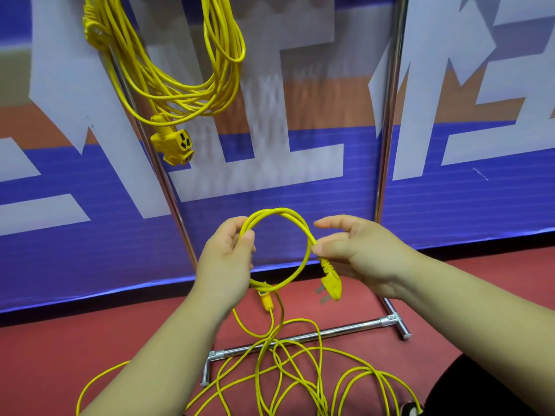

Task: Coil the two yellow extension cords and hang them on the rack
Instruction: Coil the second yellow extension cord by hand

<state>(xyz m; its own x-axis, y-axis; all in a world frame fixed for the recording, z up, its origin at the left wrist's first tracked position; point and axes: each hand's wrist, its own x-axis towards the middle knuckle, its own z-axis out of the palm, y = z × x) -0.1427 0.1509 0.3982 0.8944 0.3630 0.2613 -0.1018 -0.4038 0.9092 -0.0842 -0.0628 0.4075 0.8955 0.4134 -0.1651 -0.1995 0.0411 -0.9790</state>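
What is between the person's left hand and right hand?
In the head view, a small loop of yellow cord spans the gap between the left hand and the right hand; its plug hangs below the right hand.

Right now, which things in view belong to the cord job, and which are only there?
Belong to the job:
hung cord
cord being coiled
its plug
loose cord on floor
rack
left hand
right hand

Only there:
blue banner
red floor
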